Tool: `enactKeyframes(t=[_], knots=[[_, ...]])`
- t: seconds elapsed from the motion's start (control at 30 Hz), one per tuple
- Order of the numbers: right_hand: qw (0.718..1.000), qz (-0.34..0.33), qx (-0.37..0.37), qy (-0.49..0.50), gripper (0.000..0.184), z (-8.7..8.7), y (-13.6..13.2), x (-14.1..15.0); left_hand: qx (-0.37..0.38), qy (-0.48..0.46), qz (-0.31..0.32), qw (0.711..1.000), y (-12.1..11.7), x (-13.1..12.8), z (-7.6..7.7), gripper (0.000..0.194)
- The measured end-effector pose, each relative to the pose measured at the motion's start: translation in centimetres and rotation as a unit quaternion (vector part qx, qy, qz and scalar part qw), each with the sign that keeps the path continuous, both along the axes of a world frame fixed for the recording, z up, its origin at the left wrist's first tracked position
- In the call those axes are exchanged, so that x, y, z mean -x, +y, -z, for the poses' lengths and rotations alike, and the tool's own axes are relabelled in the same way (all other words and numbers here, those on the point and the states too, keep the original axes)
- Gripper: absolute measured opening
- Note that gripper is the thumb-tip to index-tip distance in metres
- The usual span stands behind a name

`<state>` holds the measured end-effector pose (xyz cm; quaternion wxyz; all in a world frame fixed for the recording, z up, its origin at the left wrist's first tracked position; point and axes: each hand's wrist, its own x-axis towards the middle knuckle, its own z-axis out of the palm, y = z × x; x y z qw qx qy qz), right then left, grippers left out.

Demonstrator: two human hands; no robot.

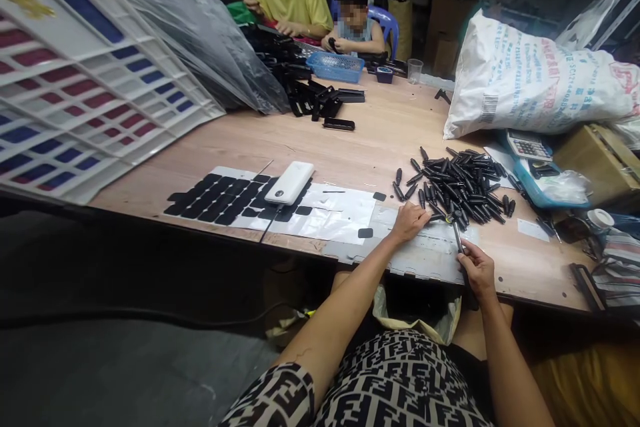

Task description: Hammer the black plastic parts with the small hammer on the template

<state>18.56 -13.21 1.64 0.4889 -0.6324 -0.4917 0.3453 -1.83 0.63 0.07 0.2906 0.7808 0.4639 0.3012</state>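
Note:
My left hand (411, 221) is closed, its fingertips pinching the end of a small black tapered piece (437, 217) at the near edge of a pile of similar black pieces (470, 183). My right hand (479, 270) is wrapped around a slim tool (458, 237) with a shiny shaft and a dark lower end. The tool points away from me, its tip close to the piece at my left hand; whether they touch is too small to tell. Under both hands lies a greyish translucent sheet (400, 255) along the table's front edge.
Left of my hands, a white power bank (290, 183) with a cable rests on black adhesive pads (215, 197). A large white sack (530, 80) and blue tray (550, 187) stand right. Across the table (380, 127), two people sit near a blue basket (335, 68) and black parts (315, 100).

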Motion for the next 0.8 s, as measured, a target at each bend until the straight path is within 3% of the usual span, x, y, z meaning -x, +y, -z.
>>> enactKeyframes(t=[0.3,0.4,0.67,0.8], knots=[[1.000,-0.006,-0.003,0.004,0.045,-0.2,0.0,-0.1,0.013,-0.007,0.000,1.000,0.2,0.0,0.0,0.055],[1.000,-0.005,-0.006,0.010,0.045,-0.4,0.1,-0.2,0.003,0.006,0.012,1.000,-0.7,0.1,-0.4,0.053],[1.000,-0.006,0.002,0.025,0.047,-0.1,0.1,-0.1,-0.059,0.031,0.186,0.980,-9.2,2.8,-1.4,0.032],[1.000,-0.005,0.005,0.018,0.048,0.1,0.1,-0.1,-0.063,0.048,0.234,0.969,-11.6,4.0,-1.5,0.024]])
